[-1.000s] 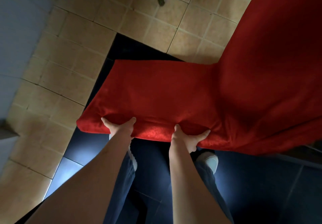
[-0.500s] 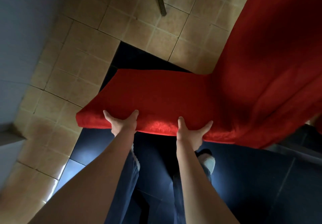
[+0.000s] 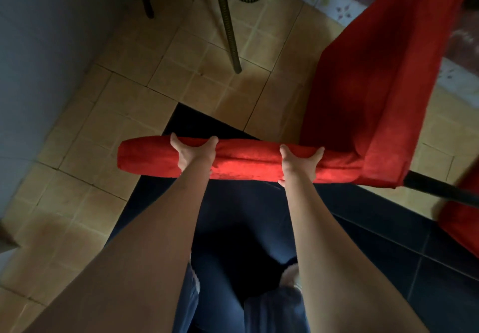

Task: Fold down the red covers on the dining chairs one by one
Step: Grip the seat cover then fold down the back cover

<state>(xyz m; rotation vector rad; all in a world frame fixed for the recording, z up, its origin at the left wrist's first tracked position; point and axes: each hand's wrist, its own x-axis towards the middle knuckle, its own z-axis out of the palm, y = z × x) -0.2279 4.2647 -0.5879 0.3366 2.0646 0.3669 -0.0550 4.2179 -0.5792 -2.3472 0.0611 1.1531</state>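
Red cover (image 3: 246,161) fabric is held at its rolled or bunched near edge by both hands. The left hand (image 3: 193,152) grips the roll toward its free end, thumb and fingers spread and wrapped over the top. The right hand (image 3: 300,160) grips it further along in the same manner, near where the fabric meets the chair. The two hands are well apart, and both forearms extend straight out from the body.

Beyond the hands, the cover runs right and climbs the tall red-draped chair back (image 3: 375,73). A dark chair leg (image 3: 445,192) projects from under the fabric at the right. A second red-covered surface (image 3: 461,223) shows at the right edge. Across the tiled floor (image 3: 129,109) stands a wicker chair (image 3: 230,21), well clear of the work.

Risk assessment: the fold appears partly done. An uneven pull, with one hand leading, would likely skew the roll and leave the free left end sagging. Excess force toward the body could tip or drag the chair, since the cover is anchored only on its back.
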